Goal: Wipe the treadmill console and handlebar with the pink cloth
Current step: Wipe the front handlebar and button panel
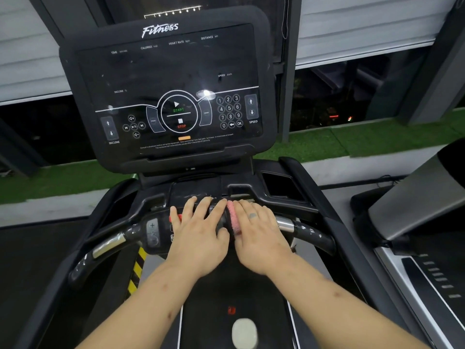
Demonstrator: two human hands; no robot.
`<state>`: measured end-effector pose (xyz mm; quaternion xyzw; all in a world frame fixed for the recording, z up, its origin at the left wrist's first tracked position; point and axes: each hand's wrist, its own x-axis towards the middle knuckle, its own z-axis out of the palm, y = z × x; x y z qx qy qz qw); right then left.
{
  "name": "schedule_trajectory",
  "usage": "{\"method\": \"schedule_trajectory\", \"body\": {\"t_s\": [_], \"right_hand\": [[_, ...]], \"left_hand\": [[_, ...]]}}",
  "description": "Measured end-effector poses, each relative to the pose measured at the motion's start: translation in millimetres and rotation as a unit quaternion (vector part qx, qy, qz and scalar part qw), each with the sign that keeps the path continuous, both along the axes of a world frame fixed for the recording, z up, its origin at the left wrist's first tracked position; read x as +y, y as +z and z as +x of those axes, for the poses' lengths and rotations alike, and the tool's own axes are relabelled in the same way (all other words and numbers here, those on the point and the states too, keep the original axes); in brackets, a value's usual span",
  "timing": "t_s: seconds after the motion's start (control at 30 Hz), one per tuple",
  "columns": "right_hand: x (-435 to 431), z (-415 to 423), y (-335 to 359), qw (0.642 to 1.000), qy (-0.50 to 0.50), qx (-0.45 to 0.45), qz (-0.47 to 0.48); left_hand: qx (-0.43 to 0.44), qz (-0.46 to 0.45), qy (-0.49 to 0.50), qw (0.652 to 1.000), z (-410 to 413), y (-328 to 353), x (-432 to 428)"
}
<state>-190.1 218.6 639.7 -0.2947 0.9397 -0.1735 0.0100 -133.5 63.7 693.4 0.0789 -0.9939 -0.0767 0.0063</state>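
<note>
The black treadmill console (161, 71) stands upright ahead, with a dark screen and printed buttons. Below it the curved handlebar (110, 244) runs left to right, with silver sensor bands on both sides. The pink cloth (232, 217) lies over the middle of the bar, and only a strip of it shows between my hands. My right hand (259, 235) lies flat on the cloth and presses it onto the bar, its thumb hidden. My left hand (198, 235) rests beside it on the bar's centre panel with fingers stretched forward.
A recessed holder (281, 188) sits in the tray right of the console base. The belt (234, 298) runs below my arms with a pale oval object (244, 332) on it. Another machine (415, 197) stands at the right. Green turf (352, 142) and windows lie behind.
</note>
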Motion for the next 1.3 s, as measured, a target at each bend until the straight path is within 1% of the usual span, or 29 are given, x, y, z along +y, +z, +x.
{"method": "schedule_trajectory", "body": {"t_s": [0.1,0.27,0.37,0.57,0.67,0.73,0.83,0.93,1.0,1.13,1.3], "right_hand": [[6,13,-9,0.999,-0.005,0.027,0.019],[2,19,-17,0.998,-0.028,0.048,0.013],[0,2,-6,0.999,-0.030,-0.004,0.016],[-3,-30,8,0.997,-0.034,-0.068,0.015],[-1,-40,7,0.995,-0.042,-0.091,-0.003],[5,-38,5,0.997,-0.047,-0.069,0.000],[19,-26,-4,0.997,-0.040,-0.021,0.061],[22,-18,-12,0.994,-0.065,-0.015,0.088],[14,-16,-14,0.994,-0.086,-0.013,0.063],[-5,-12,-3,0.996,-0.091,-0.019,-0.004],[-8,-11,1,0.997,-0.074,-0.020,-0.029]], "left_hand": [[0.002,-0.006,-0.003,1.000,0,0,-1],[0.011,-0.003,-0.004,1.000,1,0,-1],[0.014,-0.005,-0.007,1.000,1,0,-2],[0.014,-0.010,-0.009,1.000,1,0,-2],[0.013,-0.008,-0.009,1.000,2,1,-1],[0.012,-0.007,-0.010,1.000,2,1,-2],[0.010,-0.006,-0.012,1.000,3,1,-3],[0.015,-0.007,-0.008,1.000,2,0,-2],[0.017,-0.006,-0.007,1.000,3,0,-1],[0.013,-0.007,-0.005,1.000,2,-1,0],[0.010,-0.011,0.005,1.000,0,-1,3]]}}
